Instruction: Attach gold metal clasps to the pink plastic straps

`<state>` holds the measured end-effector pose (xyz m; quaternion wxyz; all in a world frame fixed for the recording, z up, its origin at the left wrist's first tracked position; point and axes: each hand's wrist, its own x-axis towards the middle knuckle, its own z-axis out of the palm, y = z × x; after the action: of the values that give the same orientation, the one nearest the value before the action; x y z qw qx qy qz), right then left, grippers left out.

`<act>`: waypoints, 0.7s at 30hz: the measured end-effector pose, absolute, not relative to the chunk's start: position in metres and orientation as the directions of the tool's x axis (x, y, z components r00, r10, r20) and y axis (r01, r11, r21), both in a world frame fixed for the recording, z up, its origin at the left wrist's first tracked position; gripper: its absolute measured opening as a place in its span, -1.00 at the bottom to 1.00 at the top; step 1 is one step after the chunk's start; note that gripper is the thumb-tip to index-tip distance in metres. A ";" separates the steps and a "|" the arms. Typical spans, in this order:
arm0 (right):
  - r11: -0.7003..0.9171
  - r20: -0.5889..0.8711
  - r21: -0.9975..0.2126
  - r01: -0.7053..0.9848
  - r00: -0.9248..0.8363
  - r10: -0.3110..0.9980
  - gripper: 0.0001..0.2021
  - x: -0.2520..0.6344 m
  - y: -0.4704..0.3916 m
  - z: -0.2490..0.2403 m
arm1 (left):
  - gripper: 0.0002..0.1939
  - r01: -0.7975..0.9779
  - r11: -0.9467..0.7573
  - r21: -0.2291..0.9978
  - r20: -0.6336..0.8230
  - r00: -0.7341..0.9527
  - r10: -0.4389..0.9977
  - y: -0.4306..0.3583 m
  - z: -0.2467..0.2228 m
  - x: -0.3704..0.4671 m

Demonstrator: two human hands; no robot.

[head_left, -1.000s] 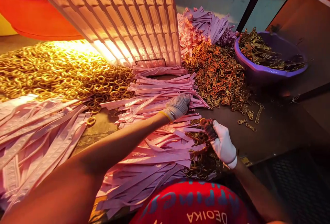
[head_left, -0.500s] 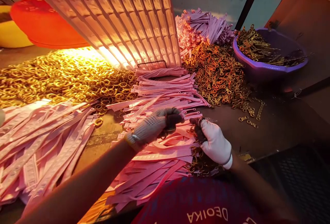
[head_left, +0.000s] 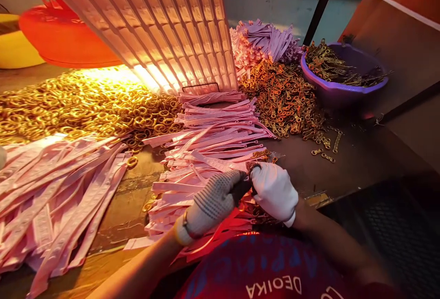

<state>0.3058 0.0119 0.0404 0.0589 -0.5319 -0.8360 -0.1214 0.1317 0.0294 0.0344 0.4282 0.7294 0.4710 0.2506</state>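
Observation:
My left hand [head_left: 218,198], in a dotted grey glove with dark fingertips, is closed over the pile of pink straps [head_left: 213,129]. Right beside it, my right hand [head_left: 273,191] in a white glove is closed too, its fingertips meeting the left ones. Whatever is pinched between them is small and hidden by the fingers. Brass-coloured metal clasps show just beyond my right hand, and dark metal pieces lie partly hidden beneath it. Another heap of pink straps [head_left: 58,198] lies to the left.
Gold rings [head_left: 85,106] spread across the back left, below a red basket [head_left: 68,37]. A ribbed panel [head_left: 165,28] stands behind the straps. Metal clasps [head_left: 285,97] and a purple basin [head_left: 343,89] sit at the back right.
Both hands have come nearer to my body and closed together. Some pink straps at the front of the pile lie differently. The view has shifted slightly.

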 end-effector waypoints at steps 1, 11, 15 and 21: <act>0.396 0.193 0.124 0.910 -0.413 0.890 -0.94 0.306 0.011 0.041 | -0.70 0.488 -0.241 0.839 -0.001 0.444 0.896 0.029 0.031 0.131; 0.438 -0.178 -0.065 0.897 -0.442 0.879 -0.66 0.317 0.016 0.053 | -0.62 0.413 -0.008 0.911 -0.190 0.436 0.880 0.030 0.036 0.127; 0.519 -0.205 -0.035 0.854 -0.514 0.833 -0.73 0.317 0.018 0.046 | -0.58 0.403 -0.038 0.914 -0.162 0.450 0.878 0.029 0.034 0.128; 0.680 -0.205 -0.034 0.733 -0.671 0.713 -0.79 0.320 0.026 0.038 | -0.61 0.482 -0.085 0.872 -0.184 0.484 0.855 0.034 0.038 0.124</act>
<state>0.3204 0.0264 0.0376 -0.0879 -0.3961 -0.9122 0.0566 0.1243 0.0343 0.0383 0.4862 0.7112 0.4701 0.1919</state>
